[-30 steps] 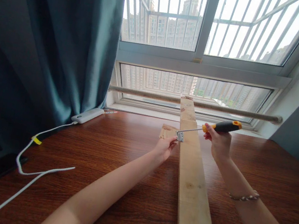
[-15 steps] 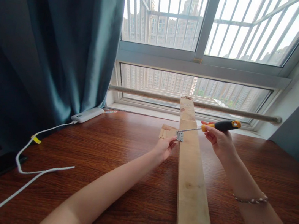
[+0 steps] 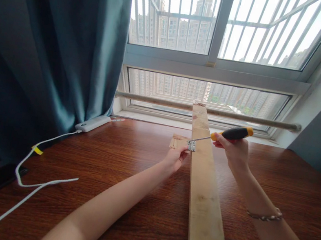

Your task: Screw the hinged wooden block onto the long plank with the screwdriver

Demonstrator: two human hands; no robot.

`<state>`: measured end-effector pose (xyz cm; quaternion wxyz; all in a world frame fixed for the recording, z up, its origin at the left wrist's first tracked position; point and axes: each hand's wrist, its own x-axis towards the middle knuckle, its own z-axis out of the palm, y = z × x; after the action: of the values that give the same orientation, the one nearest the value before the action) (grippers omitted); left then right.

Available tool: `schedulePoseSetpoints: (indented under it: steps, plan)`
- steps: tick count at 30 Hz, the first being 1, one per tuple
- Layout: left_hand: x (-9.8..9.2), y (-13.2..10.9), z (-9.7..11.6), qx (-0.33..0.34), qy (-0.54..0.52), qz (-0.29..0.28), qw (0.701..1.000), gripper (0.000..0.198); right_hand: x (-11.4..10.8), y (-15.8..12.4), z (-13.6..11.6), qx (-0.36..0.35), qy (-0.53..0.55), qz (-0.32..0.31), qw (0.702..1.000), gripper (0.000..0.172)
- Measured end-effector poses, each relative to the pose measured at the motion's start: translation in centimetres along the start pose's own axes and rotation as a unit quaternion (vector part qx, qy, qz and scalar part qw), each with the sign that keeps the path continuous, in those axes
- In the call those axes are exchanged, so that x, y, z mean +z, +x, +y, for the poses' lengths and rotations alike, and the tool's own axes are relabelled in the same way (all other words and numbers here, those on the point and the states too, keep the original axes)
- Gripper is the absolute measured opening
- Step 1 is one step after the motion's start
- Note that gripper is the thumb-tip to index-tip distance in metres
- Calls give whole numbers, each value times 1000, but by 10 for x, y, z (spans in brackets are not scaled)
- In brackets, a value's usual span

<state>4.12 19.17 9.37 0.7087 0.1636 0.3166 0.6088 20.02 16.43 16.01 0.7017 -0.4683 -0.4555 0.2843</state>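
Observation:
A small metal hinge (image 3: 192, 146) spans the left edge of a long wooden board (image 3: 206, 194) and a short wood block (image 3: 178, 141) beside it. My left hand (image 3: 176, 158) is closed at the near side of the block and hinge, its fingertips pressed against them; which of the two it grips is partly hidden. In my right hand (image 3: 234, 149) is a screwdriver (image 3: 235, 132) with a black and yellow handle, held around the front of the grip. Its shaft slants down to the left, and the tip meets the hinge's left leaf.
The board lies lengthwise on a dark reddish-brown wooden table (image 3: 129, 156), its far end by a horizontal rail (image 3: 157, 101) under the window. A white power strip (image 3: 93, 123) and white cable (image 3: 23, 166) lie at left, beside a blue curtain (image 3: 99, 43).
My right hand has shifted slightly left, and the screwdriver handle has moved with it and turned a little. The left hand stays in place on the work; the whole view has drifted slightly.

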Motion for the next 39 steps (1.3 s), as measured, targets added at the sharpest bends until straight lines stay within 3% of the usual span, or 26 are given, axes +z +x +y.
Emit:
schedulePoseSetpoints:
  steps: [9,18,22,26,34,39]
  plan:
    - [-2,0,1,-1,5,1,1000,18,-6,8,11,-16,-9,99,995,28]
    - [-2,0,1,-8,8,-3,1000,16,-7,10,18,17,11,87,996,28]
    - [-2,1,1,-10,18,-4,1000,15,-8,10,15,10,9,49,999,26]
    - [-3,2,0,-11,17,-3,1000,16,-8,10,9,7,84,-46,995,25]
    - [-4,3,0,-6,28,-11,1000,15,-23,10,-22,96,98,-218,966,34]
    - [-5,5,-1,3,26,-13,1000,14,-18,4,-28,78,30,-150,985,37]
